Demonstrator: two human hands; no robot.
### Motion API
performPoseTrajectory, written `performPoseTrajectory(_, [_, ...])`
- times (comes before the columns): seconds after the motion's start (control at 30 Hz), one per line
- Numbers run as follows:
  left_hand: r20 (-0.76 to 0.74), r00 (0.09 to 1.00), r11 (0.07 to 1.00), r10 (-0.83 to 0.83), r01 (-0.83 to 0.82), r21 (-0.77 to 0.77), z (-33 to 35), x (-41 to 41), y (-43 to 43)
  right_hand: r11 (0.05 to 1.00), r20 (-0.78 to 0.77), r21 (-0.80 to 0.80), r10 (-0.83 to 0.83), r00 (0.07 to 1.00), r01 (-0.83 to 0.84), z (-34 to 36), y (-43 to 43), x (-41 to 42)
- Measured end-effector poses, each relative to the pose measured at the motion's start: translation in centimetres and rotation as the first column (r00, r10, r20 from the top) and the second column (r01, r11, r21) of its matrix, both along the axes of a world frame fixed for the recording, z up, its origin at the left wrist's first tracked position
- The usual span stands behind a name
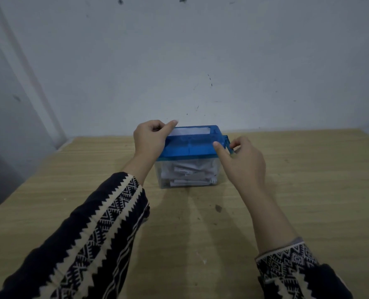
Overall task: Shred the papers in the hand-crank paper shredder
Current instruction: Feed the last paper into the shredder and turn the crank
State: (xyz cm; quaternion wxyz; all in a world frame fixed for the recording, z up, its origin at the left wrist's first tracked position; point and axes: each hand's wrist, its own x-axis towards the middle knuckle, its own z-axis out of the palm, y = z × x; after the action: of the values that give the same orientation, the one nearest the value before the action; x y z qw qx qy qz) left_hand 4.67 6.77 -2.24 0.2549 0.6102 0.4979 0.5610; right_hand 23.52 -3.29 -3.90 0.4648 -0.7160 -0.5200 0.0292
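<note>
Two patterned sleeves (105,223) enter at frame bottom over the wooden table (308,180). Shredder (190,146) at frame centre; clear bin (168,169) full of strips (187,171). Right hand (241,160) pinches the crank (227,143) at lid's right. Left hand (150,137) pinches the paper (190,131) in the top slot. Judged step: feeding. Next: crank steadily, keep the sheet straight.

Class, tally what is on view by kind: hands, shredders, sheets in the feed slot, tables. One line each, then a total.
Hands: 2 (left hand pinches the sheet, right hand holds the crank)
Shredder: 1
Sheet in the feed slot: 1
Table: 1
Total: 5
</note>
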Motion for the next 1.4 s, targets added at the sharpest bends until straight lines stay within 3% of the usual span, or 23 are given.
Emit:
performPoseTrajectory(0.1, [0.001, 1.000, 1.000, 0.005, -0.005, 0.002, -0.1, 0.0, 0.2, 0.962, -0.188, 0.252, 0.152, 0.970, -0.102, -2.2, -0.6, 0.2])
performPoseTrajectory(0.2, [-0.002, 1.000, 1.000, 0.004, -0.004, 0.007, -0.1, 0.0, 0.2, 0.895, -0.138, 0.398, 0.273, 0.952, -0.199, -4.8, -0.8, 0.7])
performPoseTrajectory(0.4, [0.007, 1.000, 1.000, 0.009, -0.009, -0.008, -0.1, -0.1, 0.2, 0.855, 0.061, 0.437, 0.282, 0.957, -0.280, -6.9, 0.9, 1.8])
performPoseTrajectory(0.53, [0.011, 1.000, 1.000, 0.012, -0.012, -0.012, -0.1, 0.1, 0.1, 0.853, 0.009, 0.435, 0.318, 0.948, -0.290, -4.9, 1.5, 2.1])
performPoseTrajectory(0.83, [0.007, 1.000, 0.999, -0.010, 0.010, -0.038, 0.2, 0.0, 0.2, 0.799, 0.060, 0.548, 0.257, 0.965, -0.247, -1.9, 4.2, 1.9])
performPoseTrajectory(1.1, [0.005, 1.000, 1.000, -0.004, 0.004, -0.014, 0.1, 0.3, 0.1, 0.860, 0.011, 0.450, 0.265, 0.964, -0.241, 1.1, 6.8, 2.4])
performPoseTrajectory(1.4, [0.029, 0.999, 0.999, -0.023, 0.024, -0.030, 0.2, 0.4, -0.2, 0.944, -0.227, 0.088, 0.330, 0.916, -0.318, 3.9, 7.5, 3.4])
